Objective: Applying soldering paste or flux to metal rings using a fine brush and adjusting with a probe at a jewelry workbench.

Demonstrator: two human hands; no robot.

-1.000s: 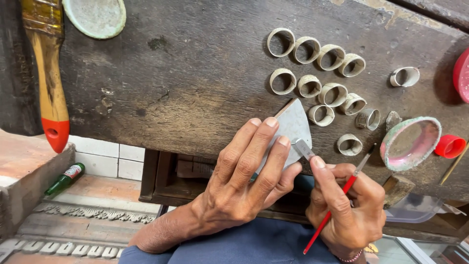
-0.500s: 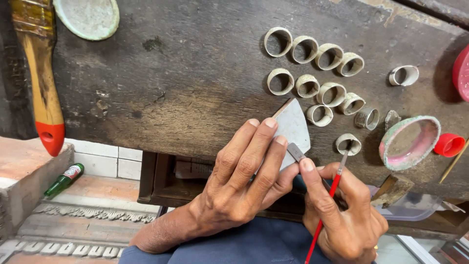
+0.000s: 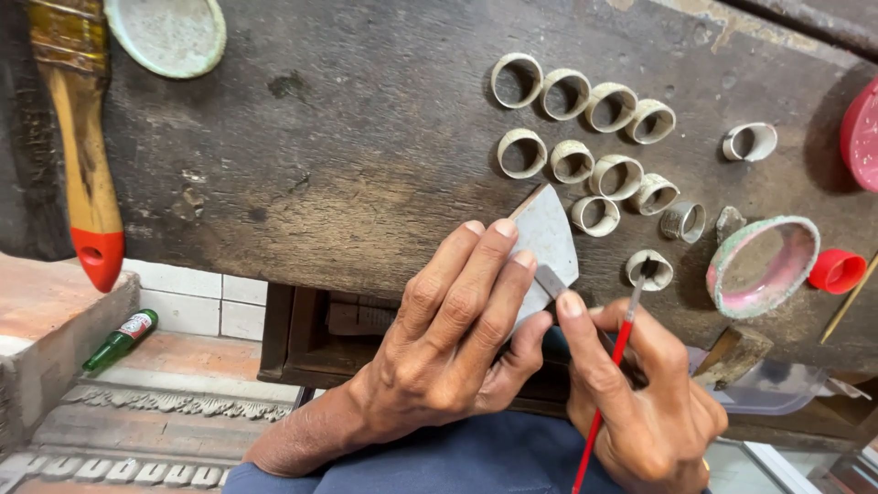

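Dark workbench (image 3: 320,137): hands grip grey shard (image 3: 547,240), perhaps a blade.

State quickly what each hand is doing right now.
Left hand: closed on a grey shard.
Right hand: closed on a thin red brush and a small grey strip.

Under your left hand (image 3: 457,338) lies a matt grey slab (image 3: 547,240), smooth like stone. Your right hand (image 3: 640,402) grips a thin brush (image 3: 615,366) with a glossy red handle. Beyond your fingers, the wooden bench (image 3: 347,155) looks dark, rough and stained, and the rings (image 3: 585,137) are dull, tarnished metal.
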